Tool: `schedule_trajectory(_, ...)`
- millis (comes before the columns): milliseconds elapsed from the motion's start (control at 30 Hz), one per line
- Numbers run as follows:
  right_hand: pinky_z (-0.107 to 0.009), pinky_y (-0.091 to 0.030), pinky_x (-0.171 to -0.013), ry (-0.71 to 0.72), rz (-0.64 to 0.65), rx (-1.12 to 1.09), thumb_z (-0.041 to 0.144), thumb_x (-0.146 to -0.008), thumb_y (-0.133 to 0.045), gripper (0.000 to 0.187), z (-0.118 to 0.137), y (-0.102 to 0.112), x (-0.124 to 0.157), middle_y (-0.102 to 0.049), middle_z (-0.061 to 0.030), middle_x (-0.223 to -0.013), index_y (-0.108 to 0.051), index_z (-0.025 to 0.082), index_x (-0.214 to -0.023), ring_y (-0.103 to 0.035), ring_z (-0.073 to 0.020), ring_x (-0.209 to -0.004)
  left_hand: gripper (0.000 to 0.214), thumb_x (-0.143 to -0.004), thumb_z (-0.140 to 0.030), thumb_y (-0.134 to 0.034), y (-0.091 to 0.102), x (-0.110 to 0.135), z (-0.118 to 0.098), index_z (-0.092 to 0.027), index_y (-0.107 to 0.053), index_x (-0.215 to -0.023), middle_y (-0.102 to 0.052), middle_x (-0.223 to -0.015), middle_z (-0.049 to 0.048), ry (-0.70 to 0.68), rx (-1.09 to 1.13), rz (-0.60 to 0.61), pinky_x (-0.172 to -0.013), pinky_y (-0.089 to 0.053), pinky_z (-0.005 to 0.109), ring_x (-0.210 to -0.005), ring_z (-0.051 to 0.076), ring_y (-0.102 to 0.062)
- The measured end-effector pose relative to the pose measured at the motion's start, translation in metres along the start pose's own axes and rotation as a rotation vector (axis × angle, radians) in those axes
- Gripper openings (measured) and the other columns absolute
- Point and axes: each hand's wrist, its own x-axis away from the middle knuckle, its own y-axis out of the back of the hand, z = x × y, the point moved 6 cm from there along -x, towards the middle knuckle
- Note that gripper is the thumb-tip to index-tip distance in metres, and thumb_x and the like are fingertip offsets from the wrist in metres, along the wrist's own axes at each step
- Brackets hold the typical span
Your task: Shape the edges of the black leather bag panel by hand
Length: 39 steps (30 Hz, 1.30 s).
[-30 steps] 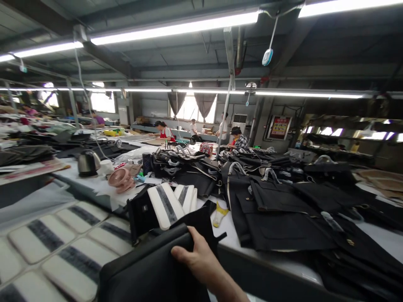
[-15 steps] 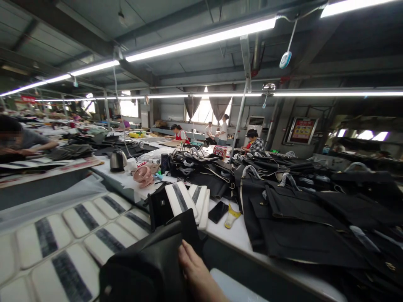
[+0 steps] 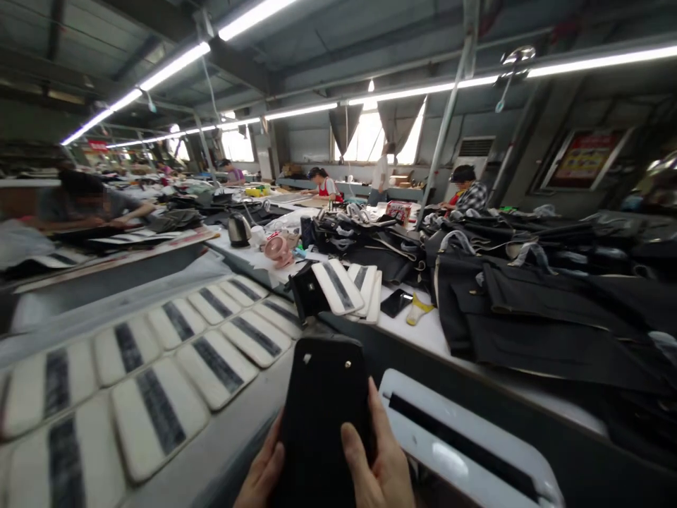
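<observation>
The black piece [image 3: 322, 416] is at 6 o'clock in the view, up in front of the person, with two bare hands on it. It has two small shiny spots [image 3: 348, 365] near its top end. The left grip [image 3: 261, 462] holds its edge at 8 o'clock. The right grip [image 3: 381, 458] holds the other edge at 4 o'clock, thumb on the front and fingers along the side. Both grips are narrow, closed around the piece.

From the black piece, rows of white pads [image 3: 161, 406] with dark stripes lie flat at 9 o'clock. A white box [image 3: 444, 458] with a long black slot is near, at 4 o'clock. On the bench [image 3: 423, 339], more striped pads [image 3: 338, 288] lean together at 12 o'clock. A phone [image 3: 396, 303] and a yellow tool [image 3: 419, 310] lie side by side at 1 o'clock. Big black bags [image 3: 529, 324] are heaped at 2 o'clock. At 11 o'clock are a pink fan [image 3: 278, 249] and a shiny kettle [image 3: 239, 230]. A person in grey [image 3: 95, 201] bends over at 10 o'clock.
</observation>
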Motion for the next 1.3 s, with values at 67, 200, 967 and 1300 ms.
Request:
schedule_trajectory(67,-0.044,-0.034,-0.116,-0.024,0.005,0.073,0.052,-0.091,-0.052,0.072,-0.005,-0.002,0.0,-0.043,-0.0084,-0.15,-0.032,0.019,-0.152,-0.039,-0.0279,-0.139,0.058,-0.071,-0.056,-0.077,0.007,-0.01,0.006,-0.026,-0.067,-0.12,-0.061,-0.133,0.0054,-0.012,-0.018,0.024,-0.116,-0.035,0.044,-0.134,0.032,-0.046)
schedule_trajectory(200,-0.04,-0.042,-0.11,-0.013,0.007,0.118,0.048,-0.092,-0.049,0.061,-0.002,0.0,-0.015,-0.058,-0.0089,-0.137,-0.044,0.018,-0.145,-0.053,-0.0257,-0.128,0.068,-0.074,-0.053,-0.075,-0.004,-0.024,0.013,-0.024,-0.058,-0.133,-0.064,-0.131,0.0081,-0.002,0.078,0.124,-0.115,-0.037,0.048,-0.129,0.033,-0.052)
schedule_trajectory(967,-0.026,-0.045,-0.056,-0.228,-0.188,-0.04,0.055,-0.078,-0.067,0.038,-0.084,0.044,-0.065,-0.06,-0.0005,-0.063,-0.067,0.016,-0.074,-0.052,-0.0154,-0.058,0.027,-0.089,-0.044,-0.061,-0.07,-0.078,0.003,-0.018,-0.064,-0.098,-0.068,-0.088,0.0041,-0.339,-0.334,-0.029,-0.077,-0.05,0.03,-0.082,0.02,-0.063)
schedule_trajectory(1300,-0.029,-0.054,-0.068,-0.322,-0.228,-0.064,0.062,-0.071,-0.07,0.048,-0.107,0.054,-0.066,-0.07,-0.0028,-0.076,-0.07,0.018,-0.087,-0.064,-0.022,-0.072,0.03,-0.094,-0.045,-0.052,-0.08,-0.081,0.004,-0.019,-0.064,-0.087,-0.064,-0.079,0.0035,-0.428,-0.491,-0.083,-0.073,-0.046,0.028,-0.075,0.019,-0.058)
